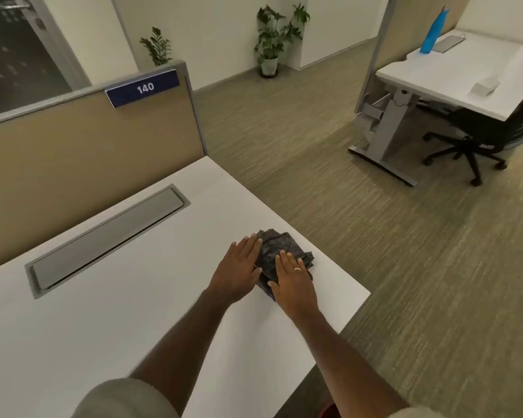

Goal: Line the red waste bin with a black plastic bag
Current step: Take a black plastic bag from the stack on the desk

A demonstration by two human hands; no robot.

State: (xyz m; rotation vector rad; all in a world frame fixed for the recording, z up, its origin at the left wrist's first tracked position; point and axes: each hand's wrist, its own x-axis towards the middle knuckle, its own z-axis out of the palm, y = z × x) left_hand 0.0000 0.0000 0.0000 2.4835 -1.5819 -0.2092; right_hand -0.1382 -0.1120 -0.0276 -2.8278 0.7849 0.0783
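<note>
A folded black plastic bag [277,248] lies near the right edge of the white desk [133,312]. My left hand [239,271] rests flat at the bag's left side, fingers together, touching its edge. My right hand [293,282], wearing a ring, lies flat on top of the bag's near right part. Neither hand has closed around it. A small sliver of the red waste bin [328,411] shows at the bottom edge, under the desk's right side, mostly hidden by my right forearm.
A grey cable tray lid [106,236] is set into the desk. A beige partition [88,152] marked 140 stands behind. Across the carpet are another desk [453,82], a black office chair [471,137], a blue bottle [434,31] and two potted plants [272,37].
</note>
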